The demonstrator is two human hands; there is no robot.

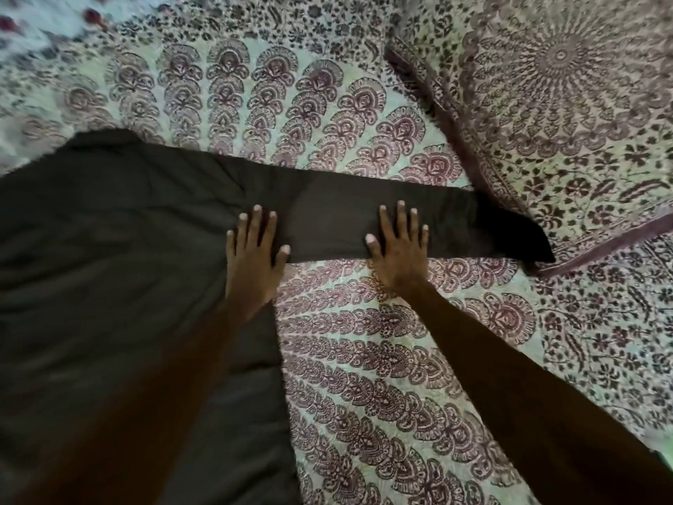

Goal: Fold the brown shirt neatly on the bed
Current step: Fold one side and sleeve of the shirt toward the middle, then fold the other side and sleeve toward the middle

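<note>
The brown shirt (109,267) lies spread on the bed (364,359), nothing folded yet, both hands, left hand (255,256) and right hand (398,249), pressing flat and open on its sleeve (327,220).

Your brown shirt (109,267) runs off the left and bottom edges. Your arms hide part of it. The bed (43,38) looks blurry at top left.

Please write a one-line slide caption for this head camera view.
Both hands, left and right, press flat the brown shirt's outstretched sleeve.
</note>
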